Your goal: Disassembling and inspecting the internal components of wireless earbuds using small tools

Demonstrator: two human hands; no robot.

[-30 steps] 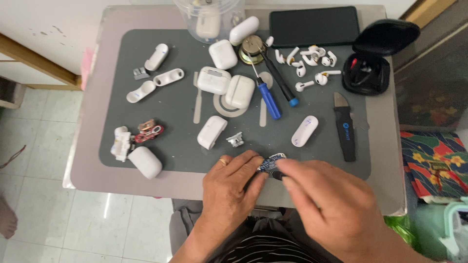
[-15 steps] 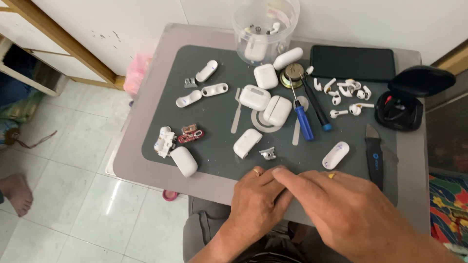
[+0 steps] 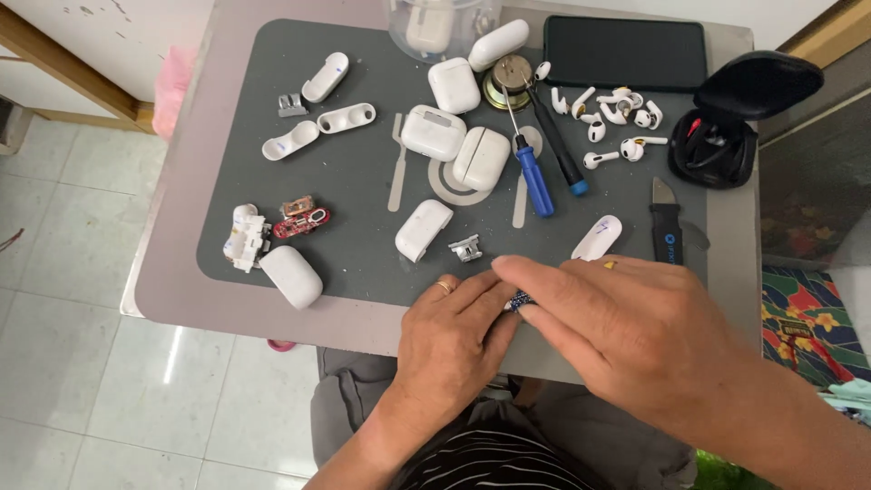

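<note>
Both hands meet at the near edge of a dark grey work mat. My left hand, with a ring on one finger, and my right hand pinch a small blue circuit part between their fingertips. Most of that part is hidden by the fingers. Just beyond the fingers lie a small metal clip and a white earbud-case half.
Several white earbud cases and shell pieces, loose earbuds, a blue screwdriver, a metal pry tool, a red circuit board, a black knife tool, a phone, a black open case and a clear jar crowd the table.
The view has moved closer and shifted. My right hand has slid left over the blue part, with its fingers now stretched flat beside the left fingers.
</note>
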